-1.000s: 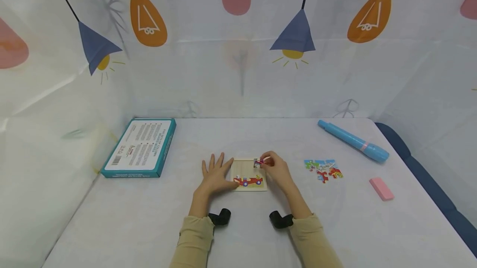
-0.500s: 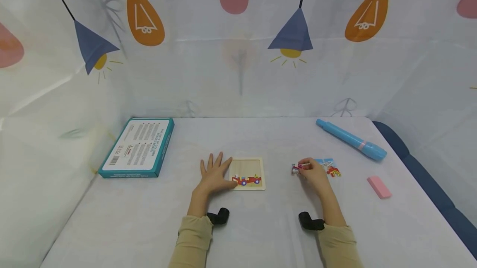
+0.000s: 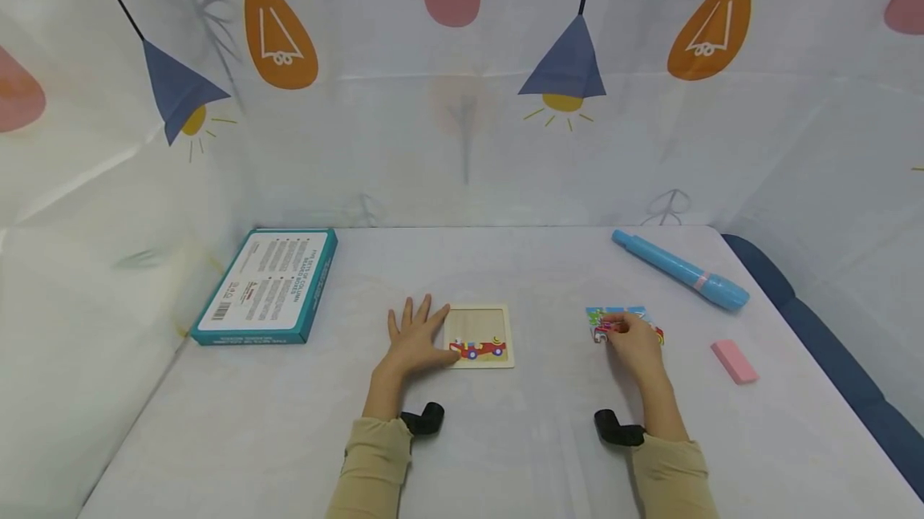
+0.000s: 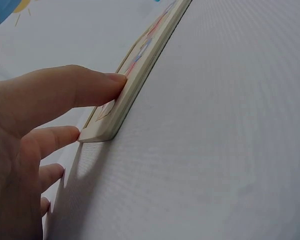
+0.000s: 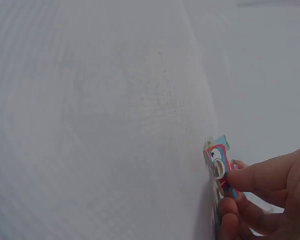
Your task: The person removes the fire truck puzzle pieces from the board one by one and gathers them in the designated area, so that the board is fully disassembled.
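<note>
— What did the right hand (image 3: 635, 340) hold?
— It pinched a red-and-blue puzzle piece (image 5: 219, 165) over the loose pieces (image 3: 635, 315) on the counter (image 3: 520, 439).
— The left hand (image 3: 416, 338)?
— Flat, fingers straight, thumb touching the wooden tray (image 3: 480, 335).

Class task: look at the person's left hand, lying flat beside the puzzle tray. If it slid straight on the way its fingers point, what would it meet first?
Probably nothing nearby. The left hand points toward the back wall; bare table lies ahead, with the puzzle tray alongside at its thumb.
</note>
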Demonstrator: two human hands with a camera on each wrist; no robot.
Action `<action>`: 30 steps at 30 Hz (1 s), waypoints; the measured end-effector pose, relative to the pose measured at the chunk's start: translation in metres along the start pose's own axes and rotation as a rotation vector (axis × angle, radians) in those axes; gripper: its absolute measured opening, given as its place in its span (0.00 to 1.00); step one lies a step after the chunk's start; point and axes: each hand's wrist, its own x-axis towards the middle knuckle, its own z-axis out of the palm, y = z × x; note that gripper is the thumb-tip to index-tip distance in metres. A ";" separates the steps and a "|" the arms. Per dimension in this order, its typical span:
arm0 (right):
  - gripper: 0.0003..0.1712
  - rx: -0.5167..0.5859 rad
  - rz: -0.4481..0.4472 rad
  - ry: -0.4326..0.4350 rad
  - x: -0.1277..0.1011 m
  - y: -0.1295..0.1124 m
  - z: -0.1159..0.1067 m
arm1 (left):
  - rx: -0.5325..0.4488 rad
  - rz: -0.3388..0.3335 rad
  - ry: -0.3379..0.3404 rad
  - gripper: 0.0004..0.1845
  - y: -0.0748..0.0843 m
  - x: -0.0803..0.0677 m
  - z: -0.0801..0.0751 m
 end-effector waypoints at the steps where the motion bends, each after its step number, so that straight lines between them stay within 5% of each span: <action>1: 0.19 -0.015 -0.009 0.015 0.000 0.000 0.001 | 0.001 0.001 0.000 0.45 0.000 0.000 0.000; 12: 0.17 -0.046 -0.076 0.125 0.003 -0.003 0.006 | -0.005 0.009 0.006 0.46 0.000 0.000 -0.001; 19: 0.17 0.164 -0.056 -0.036 0.000 -0.026 0.017 | 0.019 -0.026 0.012 0.43 0.004 0.001 0.001; 30: 0.13 0.172 -0.150 -0.164 -0.011 -0.064 0.057 | 0.078 -0.044 0.062 0.50 0.017 0.004 0.009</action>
